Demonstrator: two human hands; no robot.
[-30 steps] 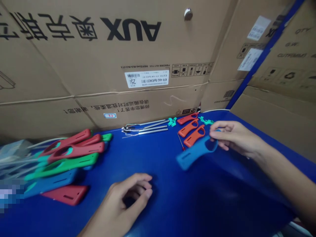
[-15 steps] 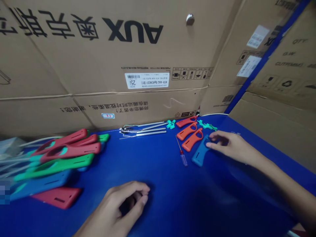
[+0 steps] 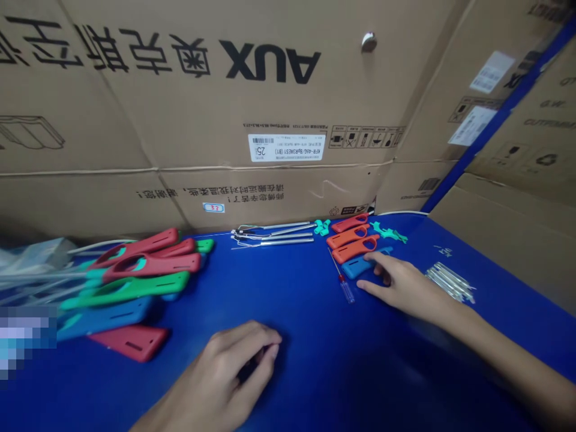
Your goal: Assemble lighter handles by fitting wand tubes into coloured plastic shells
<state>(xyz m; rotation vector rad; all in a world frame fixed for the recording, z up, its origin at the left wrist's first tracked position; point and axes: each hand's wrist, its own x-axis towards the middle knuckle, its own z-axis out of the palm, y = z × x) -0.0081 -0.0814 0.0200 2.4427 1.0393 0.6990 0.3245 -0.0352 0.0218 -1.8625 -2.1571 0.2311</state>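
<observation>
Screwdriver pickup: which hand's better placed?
Probably the right. The right hand, at the blue handle, has spread fingers close to the screwdriver. The left hand looks free too, but sits farther off with fingers curled.

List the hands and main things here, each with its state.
Left hand: curled, nothing visible inside.
Right hand: open.
Blue casing beside it: partly hidden.
Orange and red casings: side by side.
Screwdriver: lying loose.
Wired tubes: lying together.
Silver rods: bunched.
Green clips: two clusters.
Casing heap: overlapping.
</observation>
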